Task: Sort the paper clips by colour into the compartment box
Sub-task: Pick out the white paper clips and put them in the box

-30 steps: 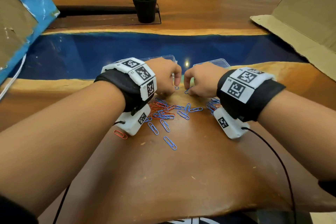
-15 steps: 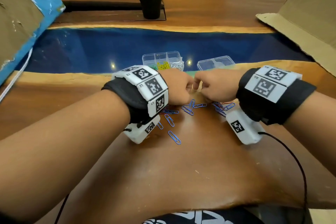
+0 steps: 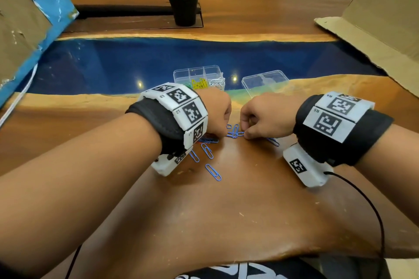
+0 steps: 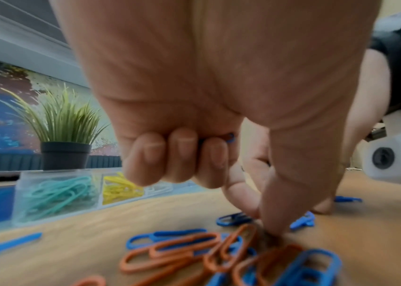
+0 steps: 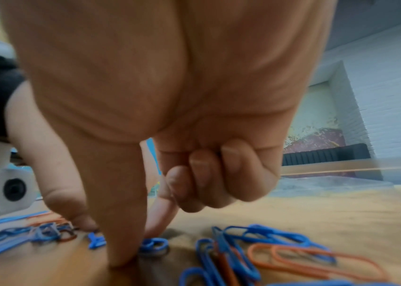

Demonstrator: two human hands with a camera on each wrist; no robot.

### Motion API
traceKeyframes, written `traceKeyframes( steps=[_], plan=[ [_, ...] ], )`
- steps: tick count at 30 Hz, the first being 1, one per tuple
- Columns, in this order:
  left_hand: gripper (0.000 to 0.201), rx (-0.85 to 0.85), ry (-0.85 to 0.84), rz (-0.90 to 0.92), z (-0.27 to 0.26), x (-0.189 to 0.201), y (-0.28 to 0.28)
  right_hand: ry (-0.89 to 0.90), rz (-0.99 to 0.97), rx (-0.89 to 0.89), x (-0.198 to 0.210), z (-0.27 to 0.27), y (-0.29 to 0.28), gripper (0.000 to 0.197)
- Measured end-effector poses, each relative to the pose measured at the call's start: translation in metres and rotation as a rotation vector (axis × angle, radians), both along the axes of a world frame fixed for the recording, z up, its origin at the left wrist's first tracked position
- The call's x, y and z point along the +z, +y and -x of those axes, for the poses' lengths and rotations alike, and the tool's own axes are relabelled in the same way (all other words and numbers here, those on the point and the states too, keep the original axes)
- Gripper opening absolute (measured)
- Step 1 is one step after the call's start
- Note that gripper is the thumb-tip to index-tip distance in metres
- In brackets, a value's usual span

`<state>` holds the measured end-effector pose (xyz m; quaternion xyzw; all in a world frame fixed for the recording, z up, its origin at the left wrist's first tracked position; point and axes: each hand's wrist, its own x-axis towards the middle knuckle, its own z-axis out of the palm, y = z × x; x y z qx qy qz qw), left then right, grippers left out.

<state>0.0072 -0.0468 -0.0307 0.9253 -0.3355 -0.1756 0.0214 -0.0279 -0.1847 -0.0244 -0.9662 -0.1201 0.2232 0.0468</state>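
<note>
Both hands work the loose clips [image 3: 233,132] on the table [image 3: 226,222]: the left hand [image 3: 216,110] pinches down among orange and blue ones, some blue already curled in its fingers [image 4: 177,154]; the right hand [image 3: 267,115] pinches a blue one. Best take one colour per trip to the box [image 3: 199,78] behind

- The left hand [image 4: 218,96] fills the upper middle of the frame, three fingers [image 4: 182,154] curled into the palm over a bit of blue clip [image 4: 230,137].
- Its thumb and forefinger reach down to the wooden table [image 4: 96,222] at lower right.
- Orange paper clips [image 4: 182,251] and blue paper clips [image 4: 312,265] lie tangled along the bottom.
- At left, the compartment box [image 4: 57,195] holds teal and yellow clips.
- A potted plant [image 4: 64,135] stands behind the box.
- The right hand [image 4: 365,116] is at the right edge.
</note>
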Motion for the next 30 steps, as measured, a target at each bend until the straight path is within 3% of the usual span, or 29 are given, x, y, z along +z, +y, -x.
traceKeyframes(
  steps=[3, 7, 13, 16, 18, 25, 30],
  plan=[
    [0.010, 0.013, -0.041, 0.020, -0.001, 0.001, 0.002, 0.010, 0.021, 0.017, 0.001, 0.002, 0.001, 0.007],
    [0.023, -0.012, -0.045, 0.029, 0.000, 0.001, 0.001, -0.013, 0.016, -0.014, 0.001, 0.003, 0.001, 0.023],
    [0.015, -0.088, -0.049, 0.030, 0.009, 0.002, -0.003, -0.084, -0.066, -0.058, 0.002, 0.004, 0.002, 0.025],
    [0.011, -0.107, -0.069, 0.016, 0.010, 0.004, -0.005, -0.056, -0.080, -0.036, 0.003, 0.006, 0.004, 0.005],
    [0.007, -0.105, -0.058, 0.016, 0.011, 0.004, -0.005, -0.041, -0.062, -0.033, 0.005, 0.007, 0.004, 0.020],
    [0.030, 0.124, 0.055, 0.119, 0.003, 0.009, 0.005, 0.014, -0.081, -0.079, 0.008, 0.004, 0.007, 0.025],
    [0.024, 0.293, 0.253, 0.280, -0.005, 0.018, 0.015, 0.089, -0.235, -0.200, 0.015, -0.008, 0.014, 0.022]
  ],
)
